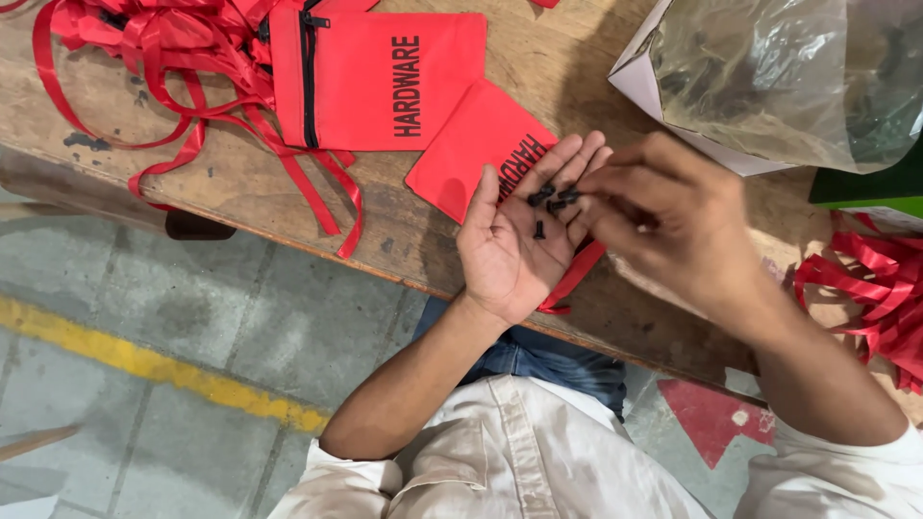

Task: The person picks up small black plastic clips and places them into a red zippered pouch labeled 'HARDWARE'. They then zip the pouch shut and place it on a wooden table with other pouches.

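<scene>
While hands [514, 240] sort screws [553, 202], wooden bench [567, 58] overhangs grey floor [144, 308].

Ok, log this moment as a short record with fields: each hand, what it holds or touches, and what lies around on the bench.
left hand: open, palm up, over the bench edge
in palm: small black screws, a few, loose
right hand: fingertips pinched at the screws; blurred
under left hand: flat red pouch
beside it: red zip pouch with black zip
bench: wooden bench
far left: pile of red ribbons
far right: clear plastic bag in a box
</scene>
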